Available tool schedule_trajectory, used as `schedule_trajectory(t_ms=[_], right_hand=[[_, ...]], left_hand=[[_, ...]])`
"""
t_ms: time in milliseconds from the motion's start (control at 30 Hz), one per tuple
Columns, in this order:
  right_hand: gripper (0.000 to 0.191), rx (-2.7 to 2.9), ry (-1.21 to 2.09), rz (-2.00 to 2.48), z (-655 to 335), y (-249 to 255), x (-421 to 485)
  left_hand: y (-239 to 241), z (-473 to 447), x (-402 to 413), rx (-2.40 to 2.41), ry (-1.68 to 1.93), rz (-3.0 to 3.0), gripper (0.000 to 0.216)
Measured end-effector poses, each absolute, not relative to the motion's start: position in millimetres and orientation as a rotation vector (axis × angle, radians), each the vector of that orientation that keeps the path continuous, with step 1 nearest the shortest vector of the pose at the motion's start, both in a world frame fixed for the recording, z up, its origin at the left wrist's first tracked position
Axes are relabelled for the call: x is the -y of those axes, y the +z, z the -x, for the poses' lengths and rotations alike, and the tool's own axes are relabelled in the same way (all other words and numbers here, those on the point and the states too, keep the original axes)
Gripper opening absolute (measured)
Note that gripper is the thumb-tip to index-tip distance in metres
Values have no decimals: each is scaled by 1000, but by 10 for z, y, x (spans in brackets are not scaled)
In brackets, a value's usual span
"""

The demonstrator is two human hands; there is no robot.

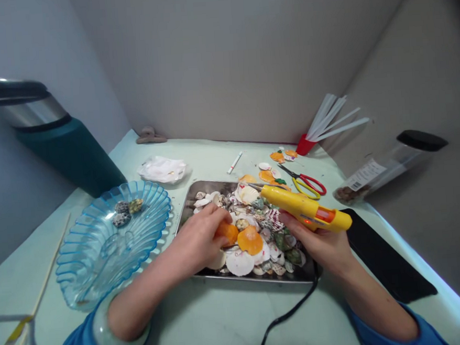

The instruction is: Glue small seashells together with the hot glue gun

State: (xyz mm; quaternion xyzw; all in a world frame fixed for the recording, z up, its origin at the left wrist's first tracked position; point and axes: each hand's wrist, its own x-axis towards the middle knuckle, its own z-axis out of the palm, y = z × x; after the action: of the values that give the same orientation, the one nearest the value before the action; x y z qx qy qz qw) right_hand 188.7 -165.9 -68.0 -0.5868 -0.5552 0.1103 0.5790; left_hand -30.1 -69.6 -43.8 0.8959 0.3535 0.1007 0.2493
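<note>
While the right hand [325,247] has its fingers clamped on a yellow glue gun [295,202], this tool hangs over the right part of a metal tray [186,209], with its nozzle directed to the left. The left hand [199,240] is above the left part of the tray, thumb and fingers closed on an orange shell [228,233]. Just beside it, a second orange shell [250,240] lies on a heap of mixed shells [263,222]. A black cord [283,318] runs from near the tray's right corner toward the person. Behind the tray are scissors [307,184], opened a little, and a red cup [305,145] with white sticks [328,118]. To the left, a blue plate [69,268] carries three speckled pieces [122,219], near a teal bottle [71,152]. To the right lie a black flat object [389,258] and, tilted, a clear container [383,169].
</note>
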Motion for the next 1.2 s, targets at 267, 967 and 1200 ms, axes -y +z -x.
schedule_trajectory(t_ms=[267,967,1200], right_hand=[[10,1302,239,1414,-1903,-711,1663],[9,1295,230,1450,-1902,-694,1665],[9,1292,255,1451,-1884,-676,1670]], left_hand=[[-357,319,659,-1149,421,-2237,37],[-369,285,735,-827,369,-2488,45],[-443,249,751,-906,276,-2526,22]])
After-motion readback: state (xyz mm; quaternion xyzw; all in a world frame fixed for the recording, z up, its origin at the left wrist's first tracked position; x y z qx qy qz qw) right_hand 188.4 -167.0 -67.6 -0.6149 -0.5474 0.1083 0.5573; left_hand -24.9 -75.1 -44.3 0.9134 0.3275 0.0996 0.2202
